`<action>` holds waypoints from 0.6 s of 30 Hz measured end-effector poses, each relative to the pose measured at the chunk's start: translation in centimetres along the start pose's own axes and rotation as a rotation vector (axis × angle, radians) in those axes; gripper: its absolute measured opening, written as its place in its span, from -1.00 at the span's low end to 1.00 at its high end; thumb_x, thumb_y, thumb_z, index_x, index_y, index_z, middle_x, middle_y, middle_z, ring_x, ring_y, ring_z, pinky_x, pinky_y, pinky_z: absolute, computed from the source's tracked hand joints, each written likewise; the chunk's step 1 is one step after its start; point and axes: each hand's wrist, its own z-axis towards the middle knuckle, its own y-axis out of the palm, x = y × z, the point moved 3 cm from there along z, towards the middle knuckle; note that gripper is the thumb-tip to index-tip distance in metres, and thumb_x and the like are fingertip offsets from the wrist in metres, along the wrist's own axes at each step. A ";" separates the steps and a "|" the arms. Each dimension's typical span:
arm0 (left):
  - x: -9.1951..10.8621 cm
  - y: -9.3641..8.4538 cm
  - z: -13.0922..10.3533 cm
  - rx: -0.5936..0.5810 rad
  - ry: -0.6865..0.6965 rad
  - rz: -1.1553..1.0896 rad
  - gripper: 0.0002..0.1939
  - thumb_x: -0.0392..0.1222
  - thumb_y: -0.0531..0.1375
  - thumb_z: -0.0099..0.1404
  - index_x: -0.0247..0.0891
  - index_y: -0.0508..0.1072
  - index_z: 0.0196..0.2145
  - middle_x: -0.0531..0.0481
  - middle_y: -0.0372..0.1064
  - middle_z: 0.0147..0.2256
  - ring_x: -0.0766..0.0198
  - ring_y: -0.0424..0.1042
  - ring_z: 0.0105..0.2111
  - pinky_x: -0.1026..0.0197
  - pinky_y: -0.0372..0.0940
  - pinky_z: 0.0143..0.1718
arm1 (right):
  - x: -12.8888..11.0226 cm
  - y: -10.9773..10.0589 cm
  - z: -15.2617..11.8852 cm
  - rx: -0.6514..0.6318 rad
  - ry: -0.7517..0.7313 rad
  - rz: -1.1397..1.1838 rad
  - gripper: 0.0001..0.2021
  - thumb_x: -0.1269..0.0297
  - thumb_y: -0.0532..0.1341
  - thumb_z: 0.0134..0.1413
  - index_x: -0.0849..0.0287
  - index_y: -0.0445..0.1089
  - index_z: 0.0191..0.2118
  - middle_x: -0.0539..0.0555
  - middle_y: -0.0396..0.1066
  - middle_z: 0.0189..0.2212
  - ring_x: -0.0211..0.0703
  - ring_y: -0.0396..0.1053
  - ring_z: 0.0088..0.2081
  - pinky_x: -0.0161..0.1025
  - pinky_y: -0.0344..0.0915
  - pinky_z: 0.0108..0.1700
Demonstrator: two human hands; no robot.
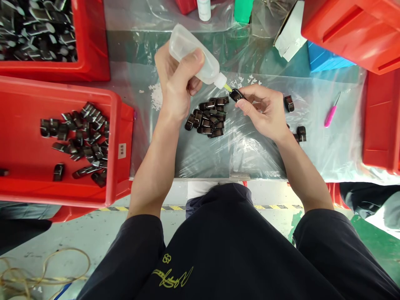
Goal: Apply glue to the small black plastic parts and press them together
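Note:
Wrapped around a translucent squeeze bottle [195, 54], my left hand [179, 79] tilts it down to the right. The bottle's yellowish nozzle [228, 88] meets a small glossy black plastic part [236, 95], or nearly so; I cannot tell if they touch. My right hand [264, 106] pinches that part between thumb and fingers. Below and between my hands, a pile of similar black parts [208, 117] lies on the plastic-covered table [203, 158]. A few more black parts [289, 103] sit to the right of my right hand, some half hidden behind its wrist.
On the left, a red bin [37, 154] holds loose black parts; another red bin [93, 41] behind it is full of them. A pink-handled pointed tool [330, 116] lies at right. Red bins [356, 29], a white box [290, 35] and a white bottle [204, 10] stand around the back. White flakes [156, 96] lie by my left hand.

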 end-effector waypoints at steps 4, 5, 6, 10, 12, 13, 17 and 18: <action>-0.2 0.0 0.1 -0.003 -0.014 -0.005 -0.72 -0.01 0.35 0.23 -0.19 0.51 -0.54 0.10 -0.03 -0.65 0.42 -0.15 -0.69 0.21 -0.23 -0.68 | 0.2 0.0 -0.1 -0.004 -0.012 0.004 -0.68 -0.20 0.33 0.18 -0.13 0.60 -0.14 -0.08 0.58 -0.34 -0.21 0.58 -0.28 -0.35 0.42 -0.48; -0.1 0.0 0.0 0.002 -0.023 -0.004 -0.74 -0.03 0.34 0.24 -0.19 0.52 -0.53 0.10 -0.03 -0.64 0.42 -0.14 -0.69 0.21 -0.22 -0.68 | 0.3 0.0 -0.1 -0.005 -0.011 0.006 -0.67 -0.21 0.33 0.18 -0.13 0.59 -0.14 -0.07 0.59 -0.33 -0.20 0.59 -0.26 -0.34 0.44 -0.46; -0.1 0.0 0.0 0.007 -0.026 -0.001 -0.75 -0.04 0.34 0.23 -0.19 0.53 -0.53 0.10 -0.02 -0.64 0.42 -0.14 -0.68 0.21 -0.22 -0.68 | 0.3 0.0 -0.1 -0.007 -0.009 0.008 -0.66 -0.22 0.32 0.18 -0.13 0.59 -0.13 -0.07 0.59 -0.31 -0.18 0.59 -0.24 -0.33 0.45 -0.44; -0.3 -0.2 0.2 -0.004 0.009 0.016 -0.67 0.10 0.40 0.16 -0.16 0.52 -0.56 0.10 -0.03 -0.67 0.41 -0.15 -0.72 0.19 -0.24 -0.73 | 0.4 0.0 -0.1 -0.012 0.003 0.017 -0.65 -0.24 0.32 0.17 -0.14 0.59 -0.12 -0.07 0.61 -0.29 -0.15 0.60 -0.18 -0.31 0.48 -0.40; -0.6 -0.4 0.3 -0.006 0.013 0.026 -0.64 0.14 0.40 0.16 -0.16 0.52 -0.56 0.10 -0.03 -0.68 0.41 -0.15 -0.73 0.19 -0.24 -0.74 | 0.2 0.0 -0.1 -0.017 0.005 0.019 -0.66 -0.23 0.32 0.18 -0.14 0.59 -0.13 -0.07 0.60 -0.30 -0.16 0.60 -0.20 -0.31 0.48 -0.40; -0.6 -0.5 0.4 -0.008 0.014 0.028 -0.64 0.15 0.41 0.16 -0.16 0.52 -0.56 0.10 -0.02 -0.68 0.40 -0.15 -0.73 0.19 -0.24 -0.74 | 0.1 0.0 -0.1 -0.020 0.006 0.021 -0.66 -0.23 0.32 0.18 -0.14 0.59 -0.13 -0.07 0.60 -0.31 -0.16 0.60 -0.21 -0.32 0.47 -0.41; -0.4 -0.4 0.2 -0.020 0.013 0.033 -0.64 0.13 0.40 0.16 -0.16 0.51 -0.56 0.10 -0.02 -0.68 0.41 -0.15 -0.72 0.20 -0.23 -0.74 | -0.2 0.0 0.0 -0.029 0.009 0.034 -0.67 -0.22 0.32 0.18 -0.13 0.59 -0.15 -0.09 0.59 -0.35 -0.21 0.58 -0.28 -0.35 0.43 -0.46; -0.3 -0.3 0.2 -0.019 0.006 0.034 -0.65 0.11 0.39 0.18 -0.16 0.51 -0.56 0.11 -0.02 -0.67 0.42 -0.14 -0.71 0.21 -0.22 -0.73 | -0.2 0.0 0.0 -0.024 0.012 0.036 -0.67 -0.22 0.32 0.18 -0.12 0.59 -0.16 -0.09 0.58 -0.36 -0.22 0.57 -0.30 -0.36 0.42 -0.47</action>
